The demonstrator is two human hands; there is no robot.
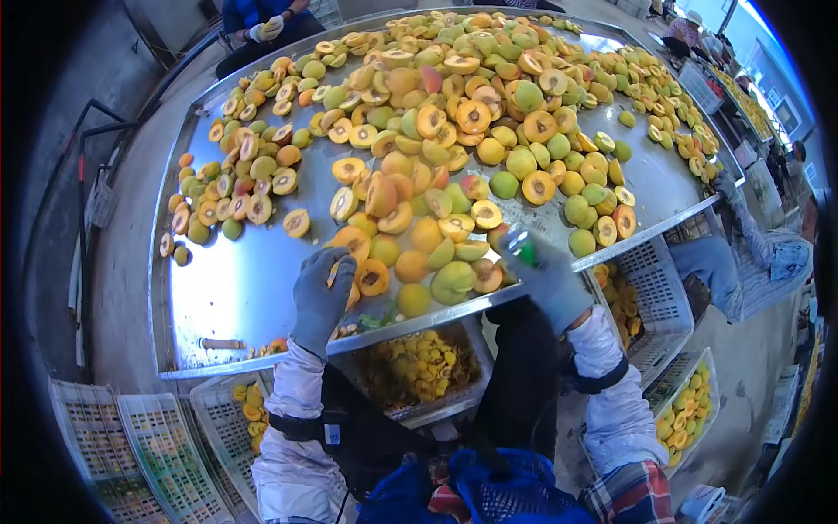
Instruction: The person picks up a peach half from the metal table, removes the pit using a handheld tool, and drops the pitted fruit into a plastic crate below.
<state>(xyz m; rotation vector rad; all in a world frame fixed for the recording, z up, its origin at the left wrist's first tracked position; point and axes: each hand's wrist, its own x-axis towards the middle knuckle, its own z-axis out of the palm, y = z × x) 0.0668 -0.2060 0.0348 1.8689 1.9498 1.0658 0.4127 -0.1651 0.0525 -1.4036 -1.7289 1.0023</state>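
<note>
My left hand (pixel 321 293), in a grey glove, is curled at the near edge of the fruit pile, with a bit of a yellow peach half (pixel 333 272) showing between its fingers. Smeared by motion, my gloved right hand (pixel 552 278) is closed around a small tool with a green handle (pixel 525 252); its working end cannot be made out. Between the hands lie cut peach halves (pixel 374 277) and rounder peaches (pixel 454 281), some with the pit or its hollow showing. They rest on a metal-topped table (pixel 231 301).
Below the table edge, a crate holds peach pieces (pixel 423 367). White plastic crates (pixel 650 301) stand right and more crates (pixel 166 445) left. A brown stick-like piece (pixel 223 344) lies at the table's left corner. Other people's gloved hands (pixel 267 30) show across the table and at right.
</note>
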